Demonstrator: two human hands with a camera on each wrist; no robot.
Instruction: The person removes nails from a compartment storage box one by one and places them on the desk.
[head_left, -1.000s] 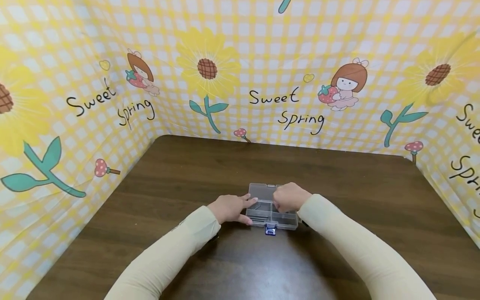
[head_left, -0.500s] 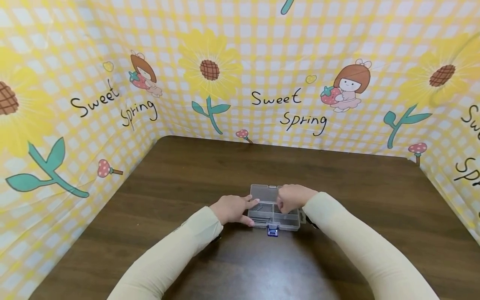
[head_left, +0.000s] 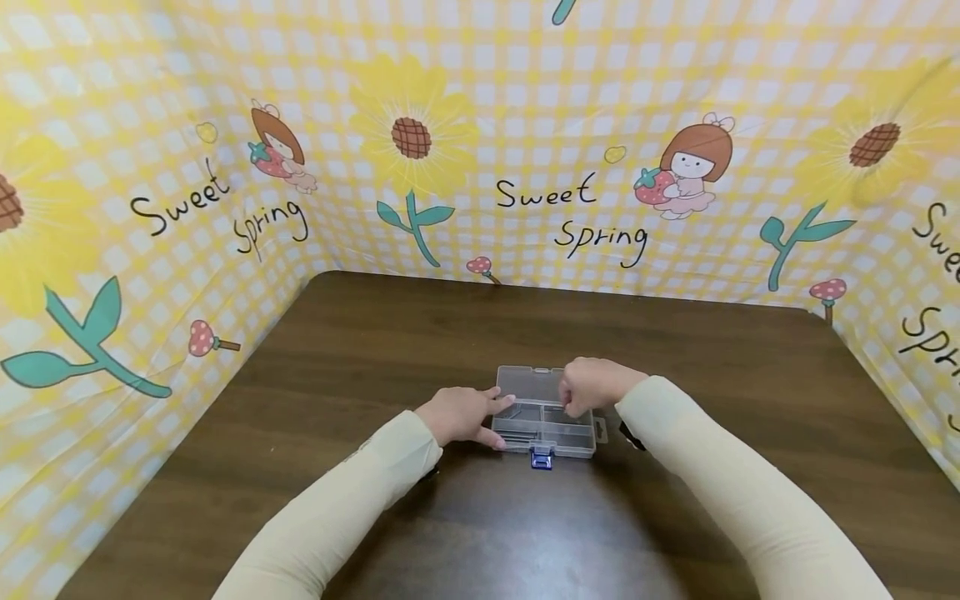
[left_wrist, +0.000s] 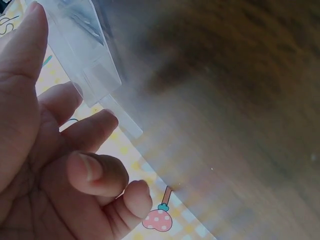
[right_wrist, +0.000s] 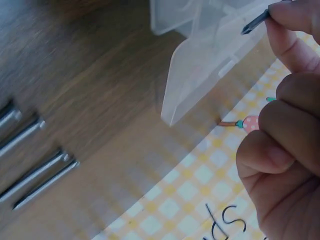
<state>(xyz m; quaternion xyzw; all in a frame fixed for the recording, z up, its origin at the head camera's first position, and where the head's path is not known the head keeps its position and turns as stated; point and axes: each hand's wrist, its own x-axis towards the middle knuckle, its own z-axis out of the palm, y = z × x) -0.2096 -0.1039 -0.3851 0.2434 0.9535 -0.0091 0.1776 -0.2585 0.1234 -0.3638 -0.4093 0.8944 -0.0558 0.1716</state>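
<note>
A clear plastic compartment box (head_left: 566,440) lies on the table with its lid (head_left: 521,382) tipped back and its blue latch (head_left: 542,457) hanging at the front. My left hand (head_left: 457,414) holds its left end, thumb at the front corner and fingers toward the hinge; thumb and fingertips also meet the box in the left wrist view. Thin metal pieces (head_left: 519,437) lie in the front left compartment. Above the back right compartment, my right hand (head_left: 600,383) pinches a dark nail (right_wrist: 256,22) between thumb and index finger, faceted tip outward, its other fingers curled.
Several shiny nails (right_wrist: 37,172) lie on the brown table (head_left: 405,333) in the right wrist view; my right arm hides that spot in the head view. A yellow checked cloth (head_left: 555,275) walls the table's back and sides.
My right hand has moved back and to the right from the back right compartment, uncovering more of the box and its side tab. The left hand has stayed on the box.
</note>
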